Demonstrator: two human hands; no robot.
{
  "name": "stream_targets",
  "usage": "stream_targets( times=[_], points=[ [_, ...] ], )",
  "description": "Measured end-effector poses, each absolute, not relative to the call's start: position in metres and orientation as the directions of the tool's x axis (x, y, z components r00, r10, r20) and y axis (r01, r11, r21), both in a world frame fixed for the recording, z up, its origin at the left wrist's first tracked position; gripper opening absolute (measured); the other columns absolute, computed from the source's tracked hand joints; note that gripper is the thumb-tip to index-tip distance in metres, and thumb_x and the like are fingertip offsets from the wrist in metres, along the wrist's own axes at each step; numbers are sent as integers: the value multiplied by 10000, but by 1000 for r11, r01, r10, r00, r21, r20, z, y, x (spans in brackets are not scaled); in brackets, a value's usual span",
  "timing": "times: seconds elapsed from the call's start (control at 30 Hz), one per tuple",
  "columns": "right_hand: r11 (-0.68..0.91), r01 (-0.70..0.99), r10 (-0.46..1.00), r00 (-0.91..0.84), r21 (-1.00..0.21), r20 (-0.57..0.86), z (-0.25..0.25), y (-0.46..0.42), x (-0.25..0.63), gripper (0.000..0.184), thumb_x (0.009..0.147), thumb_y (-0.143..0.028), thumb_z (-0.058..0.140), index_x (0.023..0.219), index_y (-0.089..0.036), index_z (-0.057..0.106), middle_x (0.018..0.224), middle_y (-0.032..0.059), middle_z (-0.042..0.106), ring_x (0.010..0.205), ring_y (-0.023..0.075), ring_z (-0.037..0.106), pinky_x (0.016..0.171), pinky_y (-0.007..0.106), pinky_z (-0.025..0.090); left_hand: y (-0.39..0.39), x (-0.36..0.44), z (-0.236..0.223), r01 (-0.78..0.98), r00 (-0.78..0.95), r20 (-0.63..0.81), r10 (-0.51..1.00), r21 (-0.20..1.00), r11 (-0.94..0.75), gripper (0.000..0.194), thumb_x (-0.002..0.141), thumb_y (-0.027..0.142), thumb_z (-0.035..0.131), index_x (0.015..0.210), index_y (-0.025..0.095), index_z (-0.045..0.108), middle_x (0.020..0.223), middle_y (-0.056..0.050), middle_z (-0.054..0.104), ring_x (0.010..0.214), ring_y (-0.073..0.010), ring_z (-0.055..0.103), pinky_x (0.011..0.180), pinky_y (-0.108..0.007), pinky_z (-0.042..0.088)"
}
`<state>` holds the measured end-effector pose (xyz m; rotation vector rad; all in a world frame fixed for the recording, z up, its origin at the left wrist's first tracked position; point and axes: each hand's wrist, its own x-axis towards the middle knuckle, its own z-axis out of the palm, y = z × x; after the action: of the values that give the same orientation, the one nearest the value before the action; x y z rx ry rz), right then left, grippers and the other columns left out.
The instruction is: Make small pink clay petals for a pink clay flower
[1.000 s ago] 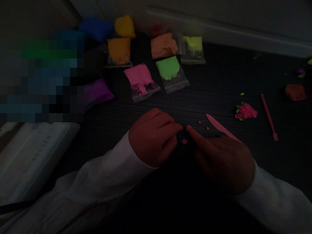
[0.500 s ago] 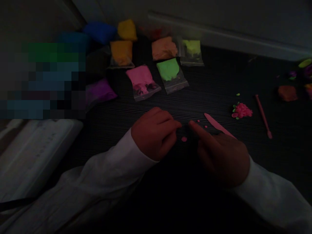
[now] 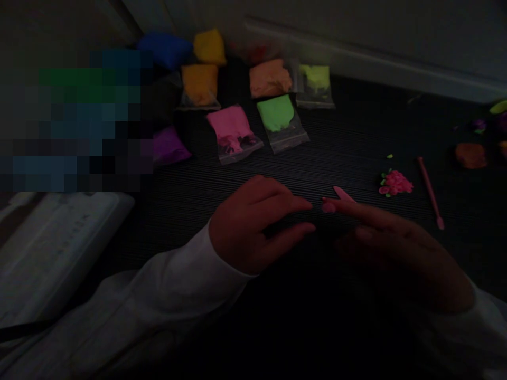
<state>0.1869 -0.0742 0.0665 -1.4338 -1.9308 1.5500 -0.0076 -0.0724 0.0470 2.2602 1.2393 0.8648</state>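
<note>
The scene is very dim. My left hand rests on the dark ribbed table with forefinger and thumb apart and nothing between them. My right hand hovers just to its right, fingers stretched out towards the left. A small flat pink clay bit sits on the tip of its forefinger, almost touching my left forefinger. Behind that fingertip lies a pink plastic knife tool, partly hidden by my right hand.
Several bags of coloured clay lie at the back: pink, green, orange, purple. To the right are a pink clay flower with green bits, a pink stick tool and an orange lump. A white object lies at the left.
The pink clay bit that lay on the table between my hands is gone from there; one now sits on my right fingertip. My right hand rose and stretched out, and my left thumb and forefinger spread.
</note>
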Motion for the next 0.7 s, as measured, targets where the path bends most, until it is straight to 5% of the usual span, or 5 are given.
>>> stream_targets(
  times=[0.13,0.3,0.7],
  points=[
    [-251,383,744,-511,-889,-430,65,-76,187,365,793,-283,284,1143,-228,370,470,-29,432,392,70,407,371,191,344,-74,-4,51,527,391,277,878,715,-460,220,672,302,523,838,159,546,741,-30,565,702,-111,508,614,-241,424],
    [-300,375,713,-523,-877,-467,68,-80,183,362,782,-267,308,1133,-221,386,490,-27,425,404,67,398,361,178,327,-75,-2,50,501,305,245,920,780,-374,176,660,299,537,766,162,509,692,-20,542,643,-110,497,561,-246,427],
    [-496,277,618,-553,-823,-559,75,-85,179,348,744,-284,398,1089,-250,435,463,-32,432,396,78,417,349,181,313,-76,-2,51,478,322,250,913,789,-385,148,651,258,550,748,150,522,696,-27,550,666,-124,500,605,-281,429]
  ],
)
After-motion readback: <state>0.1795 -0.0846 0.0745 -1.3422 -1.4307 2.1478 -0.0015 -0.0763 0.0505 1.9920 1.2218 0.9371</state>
